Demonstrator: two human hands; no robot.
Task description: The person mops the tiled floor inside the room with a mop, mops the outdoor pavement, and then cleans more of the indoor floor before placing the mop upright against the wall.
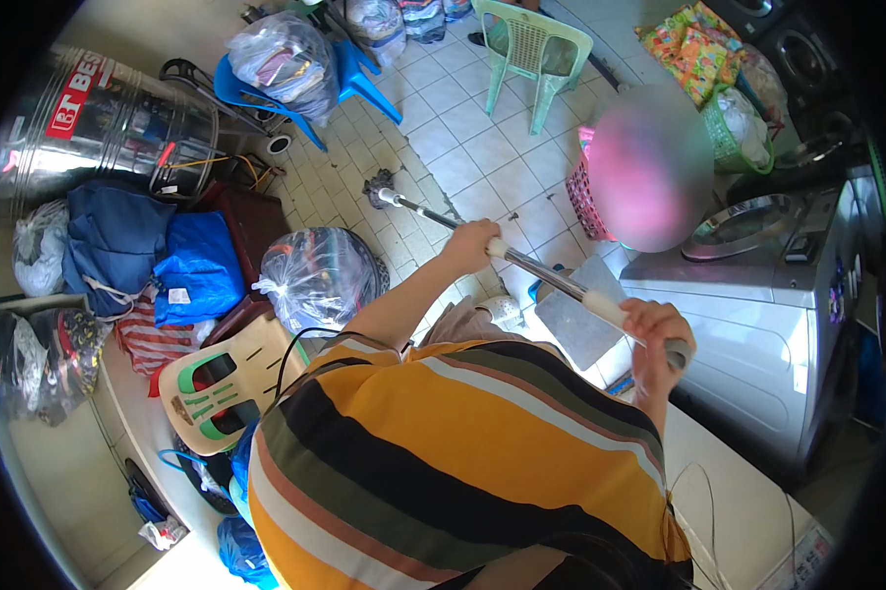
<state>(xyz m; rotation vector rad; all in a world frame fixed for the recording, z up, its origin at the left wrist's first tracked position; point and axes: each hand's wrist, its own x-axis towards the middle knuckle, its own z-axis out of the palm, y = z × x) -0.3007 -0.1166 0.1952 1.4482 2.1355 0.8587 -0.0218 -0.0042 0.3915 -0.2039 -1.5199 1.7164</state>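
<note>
My left hand (472, 247) grips the metal pole of a mop (546, 274) around its middle. Close to the pole's upper end, my right hand (660, 343) is closed around the white and grey grip. The pole slants across in front of my body, and its dark grey mop head (378, 189) rests on the floor tiles (457, 162) ahead and to the left. Below the pole lies a flat grey board or mat (586, 313) on the floor, beside a white perforated clog (499, 310).
To the right stands a grey front-load machine (723, 317); a blurred patch hides part of a pink basket (586, 195). A stuffed clear bag (317, 276) and a beige plastic chair (221, 383) are at left. Ahead are a blue chair (358, 81) and a green chair (535, 44).
</note>
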